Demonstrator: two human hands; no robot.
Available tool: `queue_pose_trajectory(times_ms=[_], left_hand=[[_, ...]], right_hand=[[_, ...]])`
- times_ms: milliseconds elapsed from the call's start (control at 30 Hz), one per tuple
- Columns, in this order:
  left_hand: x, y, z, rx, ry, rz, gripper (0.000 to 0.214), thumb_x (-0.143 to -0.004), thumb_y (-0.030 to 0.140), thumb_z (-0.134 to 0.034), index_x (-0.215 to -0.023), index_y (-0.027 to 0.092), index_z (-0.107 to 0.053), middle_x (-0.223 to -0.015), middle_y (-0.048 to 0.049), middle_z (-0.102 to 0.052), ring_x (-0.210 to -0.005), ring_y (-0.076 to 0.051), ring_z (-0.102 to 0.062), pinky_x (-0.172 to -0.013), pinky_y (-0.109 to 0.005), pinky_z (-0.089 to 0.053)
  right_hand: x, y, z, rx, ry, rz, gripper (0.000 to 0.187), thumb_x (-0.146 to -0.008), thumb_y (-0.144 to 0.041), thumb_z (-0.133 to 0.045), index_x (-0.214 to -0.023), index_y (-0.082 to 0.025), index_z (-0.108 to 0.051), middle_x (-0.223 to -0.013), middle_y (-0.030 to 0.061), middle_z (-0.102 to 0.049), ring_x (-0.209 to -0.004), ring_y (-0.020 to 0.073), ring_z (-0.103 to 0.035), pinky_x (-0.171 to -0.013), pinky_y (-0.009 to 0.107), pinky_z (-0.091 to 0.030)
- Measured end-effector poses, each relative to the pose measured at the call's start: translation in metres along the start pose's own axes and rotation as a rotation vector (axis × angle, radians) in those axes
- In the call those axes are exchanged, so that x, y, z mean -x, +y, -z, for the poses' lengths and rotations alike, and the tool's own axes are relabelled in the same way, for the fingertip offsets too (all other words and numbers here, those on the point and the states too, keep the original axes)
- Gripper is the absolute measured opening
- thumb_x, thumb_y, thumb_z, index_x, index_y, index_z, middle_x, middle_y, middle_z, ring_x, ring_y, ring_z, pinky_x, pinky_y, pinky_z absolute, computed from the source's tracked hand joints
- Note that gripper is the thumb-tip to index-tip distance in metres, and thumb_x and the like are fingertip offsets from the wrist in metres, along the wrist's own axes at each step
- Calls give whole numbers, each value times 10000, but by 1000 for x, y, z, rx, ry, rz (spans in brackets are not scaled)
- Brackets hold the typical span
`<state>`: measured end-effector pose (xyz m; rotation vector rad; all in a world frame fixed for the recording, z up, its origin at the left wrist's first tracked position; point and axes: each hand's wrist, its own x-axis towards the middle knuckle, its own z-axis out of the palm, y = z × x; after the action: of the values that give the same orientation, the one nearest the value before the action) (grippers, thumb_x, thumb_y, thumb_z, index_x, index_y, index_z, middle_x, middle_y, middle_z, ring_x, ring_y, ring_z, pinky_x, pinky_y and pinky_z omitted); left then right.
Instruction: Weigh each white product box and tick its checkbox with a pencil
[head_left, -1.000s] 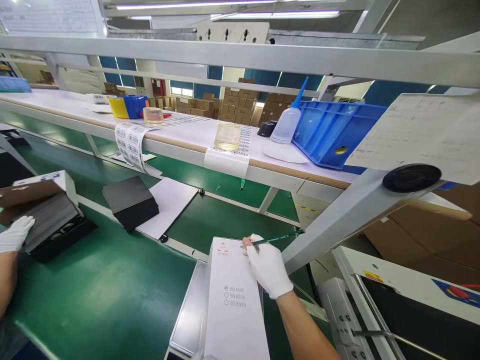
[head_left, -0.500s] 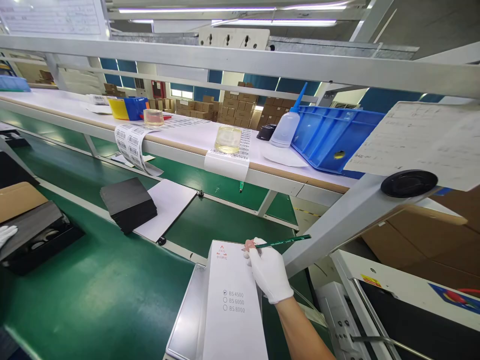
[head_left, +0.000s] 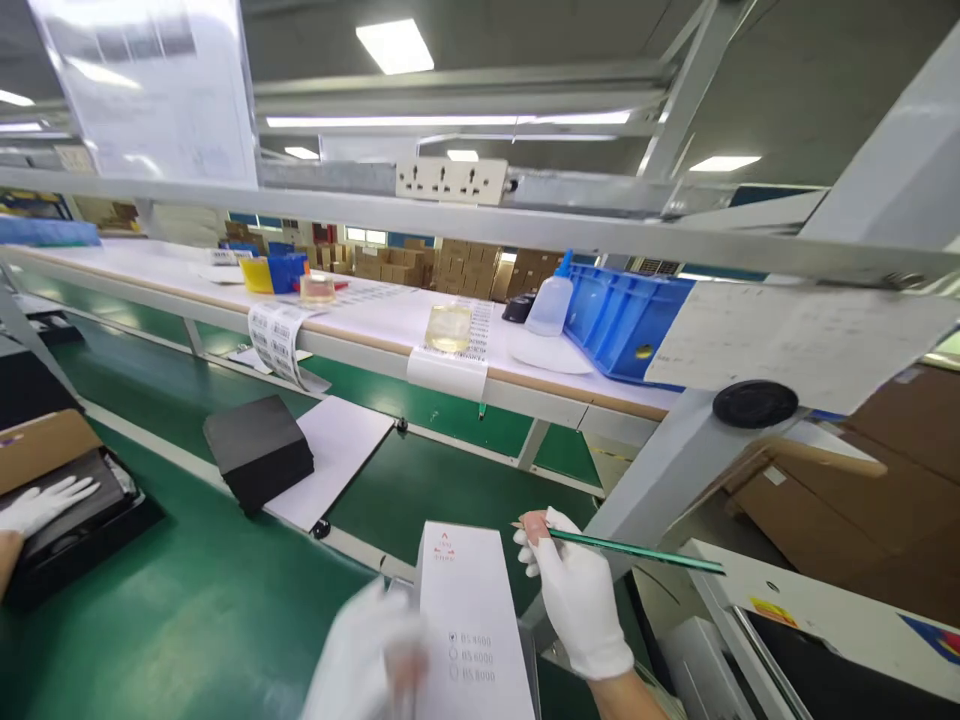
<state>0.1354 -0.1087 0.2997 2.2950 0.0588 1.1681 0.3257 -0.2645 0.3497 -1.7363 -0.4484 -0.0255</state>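
Observation:
A tall white box [head_left: 465, 600] with three printed option lines lies on the green belt [head_left: 187, 620] in front of me. My right hand [head_left: 574, 595], in a white glove, is closed on a green pencil [head_left: 637, 551] just right of the box's top end, with the pencil pointing right. My left hand [head_left: 367, 655], also gloved, is smeared by motion at the box's left edge; its fingers cannot be made out. At the far left another person's gloved hand [head_left: 41, 502] rests flat on a black tray [head_left: 90, 525].
A stack of black pads [head_left: 259, 452] and a white sheet [head_left: 334, 455] lie on the belt. The shelf [head_left: 375, 310] carries a glass dish [head_left: 448, 327], squeeze bottle [head_left: 547, 300], blue bin [head_left: 622, 318] and label strips [head_left: 276, 340]. A slanted grey frame post [head_left: 660, 470] stands right.
My left hand has come into view at the box's left edge. My right hand lifted the pencil tip off the box and shifted right. The other person's hand now lies flat on the tray.

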Motion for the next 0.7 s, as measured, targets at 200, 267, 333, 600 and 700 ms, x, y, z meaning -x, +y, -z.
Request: queue_pose_trajectory(times_ms=[200,267,333,600,700], left_hand=[[-226,-49,12,-222,335,-195,271,-932,388,-525,-1077,180,-623,-1200,-136,-692,-1213,-298,-597,-1088,-536,-455],[-270,-53,10,-311,248,-158,298,-964,398,-452,-1016,180,-649,-1151,-114,-714,-1179,-311,-599,-1089,-575,-415],[-286,-58,7,-369,139,-117,305,-970,396,-429,-968,203,-665,-1115,-84,-728,-1173,-314,-589,-1124,-629,-329],[-275,-74,4,-242,108,-141,221,-797,417,-673,-917,235,-633,-1042,-36,-715,-1092,-257,-601,-1157,-551,-280],[-277,-75,6,-233,102,-152,236,-811,438,-659,-922,233,-627,-1028,-37,-709,-1080,-256,-597,-1166,-546,-265]], right_hand=[[-47,-52,0,196,96,658,307,-1019,-393,-471,-1128,-172,-654,-907,79,-705,-711,186,-650,-683,324,-532],[-67,-74,-3,376,166,946,245,-1003,-299,-507,-1157,-176,-652,-949,85,-695,-849,218,-656,-784,362,-513],[-83,-95,-8,535,231,1124,204,-979,-266,-554,-1126,-166,-654,-957,91,-689,-900,247,-631,-805,387,-476],[-132,-136,-49,737,65,1149,238,-839,-307,-745,-1006,-149,-683,-801,55,-666,-824,246,-564,-724,352,-355],[-139,-139,-59,892,119,1155,126,-840,-276,-725,-874,-166,-675,-749,55,-635,-775,233,-523,-680,352,-288]])
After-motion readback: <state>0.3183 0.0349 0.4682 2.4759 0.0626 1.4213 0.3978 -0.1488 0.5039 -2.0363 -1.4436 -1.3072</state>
